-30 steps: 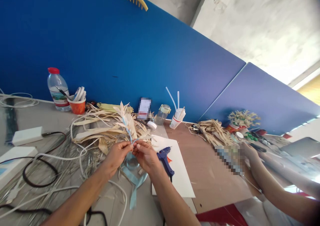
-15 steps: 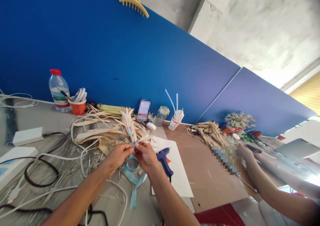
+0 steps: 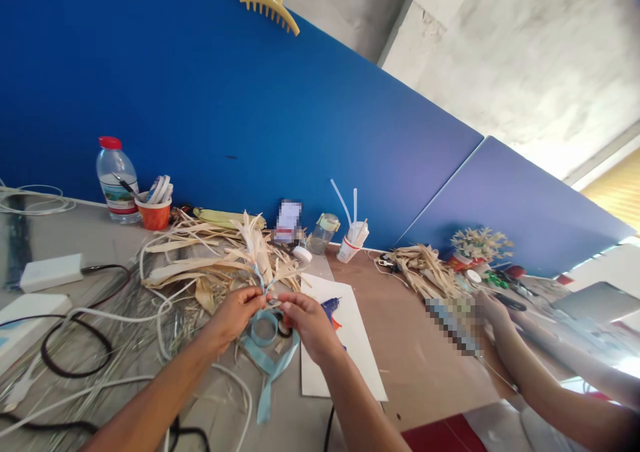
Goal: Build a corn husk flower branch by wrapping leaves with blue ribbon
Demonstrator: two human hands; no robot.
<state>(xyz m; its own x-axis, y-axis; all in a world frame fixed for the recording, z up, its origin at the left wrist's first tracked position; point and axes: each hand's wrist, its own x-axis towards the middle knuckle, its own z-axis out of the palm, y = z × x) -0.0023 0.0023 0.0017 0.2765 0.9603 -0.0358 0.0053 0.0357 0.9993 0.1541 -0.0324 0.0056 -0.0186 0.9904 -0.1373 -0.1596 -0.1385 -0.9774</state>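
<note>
Right now both hands meet low in the middle of the view, fingertips almost touching. The left hand (image 3: 234, 313) is closed in a pinch on the foot of a husk sprig (image 3: 256, 244), which stands upright and fans out at twelve o'clock from the knuckles; a thin wrap of pale blue runs up its stem. The right hand (image 3: 309, 320), just beside it at three o'clock, is closed too, with thumb and forefinger nipping the blue ribbon (image 3: 271, 362) where it leaves the stem. The rest of that ribbon loops under the hands and trails off over the table (image 3: 430, 352) toward six o'clock. A blue glue gun (image 3: 331, 303) peeks out behind the right hand, lying on a white sheet (image 3: 357, 359). At eleven o'clock from the hands spreads a loose heap of dried husks (image 3: 195, 259), with white and black cables (image 3: 75, 345) tangled at nine o'clock. Farther back, against the blue partition (image 3: 225, 105), stand a water bottle (image 3: 114, 180) and an orange cup (image 3: 155, 215) at ten o'clock, and a small jar (image 3: 323, 232) and a white cup of sticks (image 3: 351, 244) at one o'clock. A yellow hair claw (image 3: 270, 4) sits on the partition's top edge. At three o'clock, well apart, another person's hand (image 3: 493, 309) rests near a second husk pile (image 3: 425, 269).
</note>
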